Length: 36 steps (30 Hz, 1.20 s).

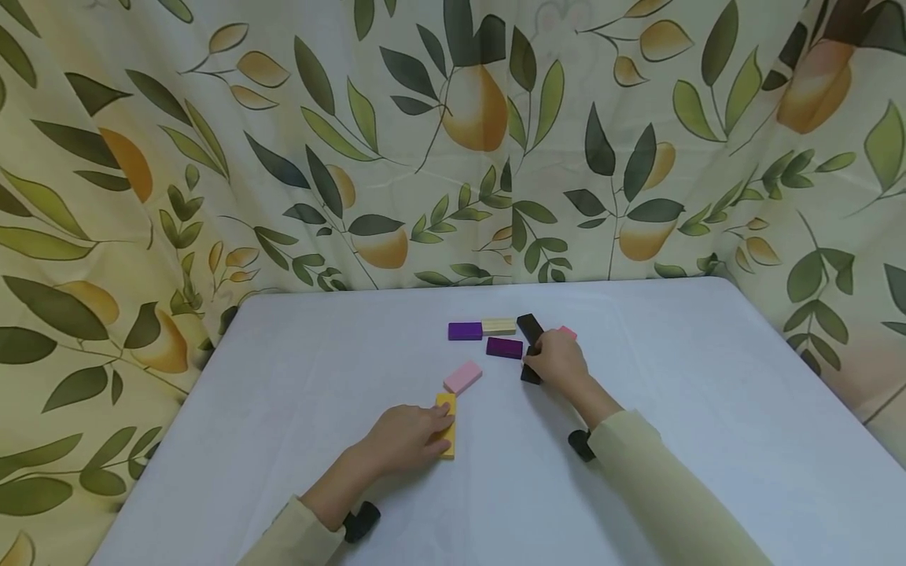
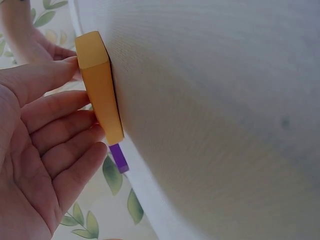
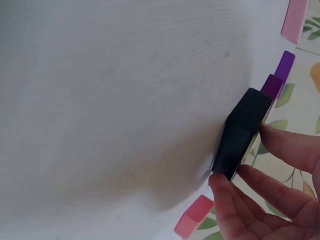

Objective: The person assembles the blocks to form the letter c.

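Observation:
In the head view, the left hand (image 1: 406,436) lies over a yellow block (image 1: 445,452) on the white table. The left wrist view shows fairly straight fingers touching the yellow block's face, with the thumb tip near its end. Just beyond that block lies a light pink block (image 1: 463,377), angled. My right hand (image 1: 559,362) pinches a black block (image 3: 232,150) between thumb and fingers. Another black block (image 1: 528,326) shows past the fingertips, and the hand partly covers both. A bright pink block (image 3: 194,216) sits beside the right hand.
Left of the black blocks lie a dark magenta block (image 1: 505,347), a purple block (image 1: 465,331) and a cream block (image 1: 499,326), the last two end to end. The white table (image 1: 283,377) reaches back to a leaf-and-fruit patterned curtain (image 1: 439,196).

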Motion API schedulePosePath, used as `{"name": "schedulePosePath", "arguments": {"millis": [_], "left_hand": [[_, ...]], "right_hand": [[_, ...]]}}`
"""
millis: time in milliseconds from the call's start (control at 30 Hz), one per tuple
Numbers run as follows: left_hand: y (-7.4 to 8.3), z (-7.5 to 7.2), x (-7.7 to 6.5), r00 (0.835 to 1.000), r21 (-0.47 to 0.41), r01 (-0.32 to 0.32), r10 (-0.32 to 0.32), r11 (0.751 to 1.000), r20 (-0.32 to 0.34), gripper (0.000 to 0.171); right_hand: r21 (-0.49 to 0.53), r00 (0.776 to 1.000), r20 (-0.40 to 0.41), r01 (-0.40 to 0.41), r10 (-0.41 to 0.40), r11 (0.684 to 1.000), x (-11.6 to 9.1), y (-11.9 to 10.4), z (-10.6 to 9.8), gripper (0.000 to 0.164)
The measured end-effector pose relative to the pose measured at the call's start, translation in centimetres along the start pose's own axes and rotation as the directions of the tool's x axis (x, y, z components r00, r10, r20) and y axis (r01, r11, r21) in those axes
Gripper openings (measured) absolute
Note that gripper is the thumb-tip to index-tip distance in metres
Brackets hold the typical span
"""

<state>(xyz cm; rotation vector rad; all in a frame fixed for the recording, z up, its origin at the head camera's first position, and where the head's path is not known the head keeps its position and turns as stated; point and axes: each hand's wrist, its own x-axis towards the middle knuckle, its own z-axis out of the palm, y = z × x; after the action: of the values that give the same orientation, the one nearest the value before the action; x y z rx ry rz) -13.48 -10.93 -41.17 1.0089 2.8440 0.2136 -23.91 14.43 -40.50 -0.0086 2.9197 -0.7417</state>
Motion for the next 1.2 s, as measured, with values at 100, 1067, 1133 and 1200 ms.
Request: {"name": "schedulePosePath", "arguments": {"millis": [100,1067,1133,1200], "left_hand": [[-0.1,0.1,0.0,1.0,-0.002,-0.004,0.004,1.0,-0.004,0.039],[0.0,0.1,0.0,1.0,-0.015,0.013,-0.013,1.0,0.02,0.042],[-0.1,0.1,0.0,1.0,-0.019,0.012,-0.012,1.0,0.018,0.042],[-0.1,0.1,0.0,1.0,-0.019,0.012,-0.012,1.0,0.015,0.042]], "right_hand": [[0.006,1.0,0.016,-0.007,0.007,1.0,-0.3,0.0,-0.1,0.028],[0.002,0.982,0.079,0.169,-0.169,0.986,-6.3,-1.4,2.0,0.026],[0.006,0.979,0.09,0.182,-0.182,0.983,-6.8,-1.6,2.1,0.026],[0.015,0.976,0.093,0.197,-0.198,0.98,-7.3,-1.9,2.2,0.026]]}}
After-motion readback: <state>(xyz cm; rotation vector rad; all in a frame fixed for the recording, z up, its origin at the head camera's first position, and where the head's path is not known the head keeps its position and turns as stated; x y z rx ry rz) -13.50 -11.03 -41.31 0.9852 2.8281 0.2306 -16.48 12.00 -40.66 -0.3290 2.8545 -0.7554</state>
